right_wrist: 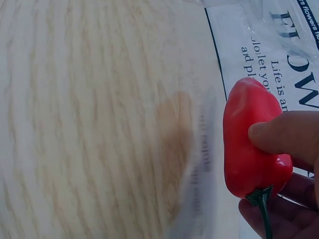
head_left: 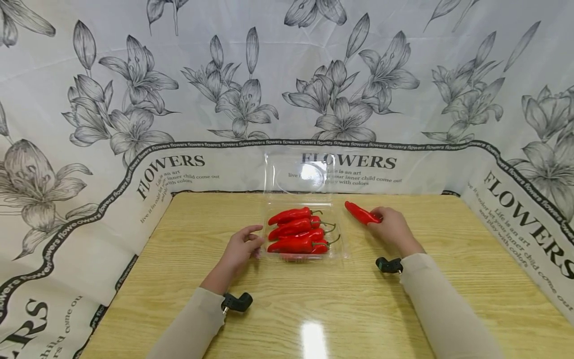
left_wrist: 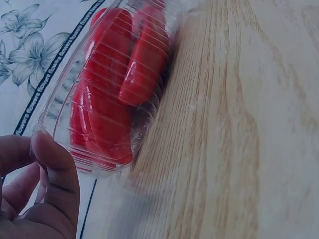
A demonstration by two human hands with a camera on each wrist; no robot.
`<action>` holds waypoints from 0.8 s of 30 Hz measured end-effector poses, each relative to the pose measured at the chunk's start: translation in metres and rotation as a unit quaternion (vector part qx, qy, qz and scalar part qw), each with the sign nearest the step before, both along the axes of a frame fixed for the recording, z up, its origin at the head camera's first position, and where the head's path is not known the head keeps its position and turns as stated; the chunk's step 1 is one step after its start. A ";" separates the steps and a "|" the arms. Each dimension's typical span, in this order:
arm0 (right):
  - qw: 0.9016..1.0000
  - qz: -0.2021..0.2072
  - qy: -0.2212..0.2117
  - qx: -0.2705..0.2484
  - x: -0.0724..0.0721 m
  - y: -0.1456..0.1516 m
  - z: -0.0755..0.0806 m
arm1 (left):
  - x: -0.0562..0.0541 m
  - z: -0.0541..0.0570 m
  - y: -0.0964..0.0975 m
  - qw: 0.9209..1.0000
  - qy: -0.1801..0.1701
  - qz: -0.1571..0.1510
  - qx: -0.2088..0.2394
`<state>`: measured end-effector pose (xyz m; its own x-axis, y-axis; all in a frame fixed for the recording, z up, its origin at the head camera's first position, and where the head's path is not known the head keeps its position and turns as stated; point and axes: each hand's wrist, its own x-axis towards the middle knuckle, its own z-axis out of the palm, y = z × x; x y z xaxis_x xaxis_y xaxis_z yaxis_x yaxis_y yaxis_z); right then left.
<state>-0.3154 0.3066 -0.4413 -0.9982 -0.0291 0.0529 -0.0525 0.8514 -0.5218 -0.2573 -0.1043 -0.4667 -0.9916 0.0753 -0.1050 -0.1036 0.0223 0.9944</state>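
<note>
A clear plastic clamshell box (head_left: 341, 249) lies on the table with its lid (head_left: 278, 172) raised at the back. Several red peppers (head_left: 293, 244) with green stems lie side by side in it, also visible through its ribbed wall in the left wrist view. At the box's left edge is my left hand (head_left: 242, 247), fingers loosely bent and thumb tip close to the rim; whether it touches is unclear. To the right of the box, my right hand (head_left: 390, 227) pinches another red pepper (right_wrist: 251, 139) between thumb and fingers, its stem pointing toward me. This pepper is above the table.
The wooden table (head_left: 314, 299) is enclosed at the back and sides by white cloth (head_left: 242, 169) with flower prints and lettering. Dark wrist devices (head_left: 237, 302) sit on both forearms.
</note>
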 end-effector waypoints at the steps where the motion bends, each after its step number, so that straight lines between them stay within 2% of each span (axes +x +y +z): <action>1: 1.000 0.000 -0.001 -0.001 0.000 -0.001 -0.002 | 0.000 0.000 0.000 1.000 0.001 0.000 0.000; 11: 1.000 -0.008 -0.017 0.006 -0.001 -0.005 -0.011 | 0.001 0.002 0.000 1.000 -0.005 -0.008 0.002; 18: 1.000 -0.012 -0.020 0.006 -0.001 -0.005 -0.011 | 0.015 0.027 -0.001 0.999 -0.013 -0.034 0.004; 24: 0.999 -0.017 -0.029 0.009 0.001 -0.007 -0.006 | 0.016 0.029 -0.002 0.999 -0.013 -0.032 0.003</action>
<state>-0.3140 0.2995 -0.4477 -1.0000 0.0053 -0.0048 0.0070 0.8620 -0.5069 -0.2411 -0.1059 -0.4378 -0.9818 0.1389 -0.1297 -0.1276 0.0240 0.9915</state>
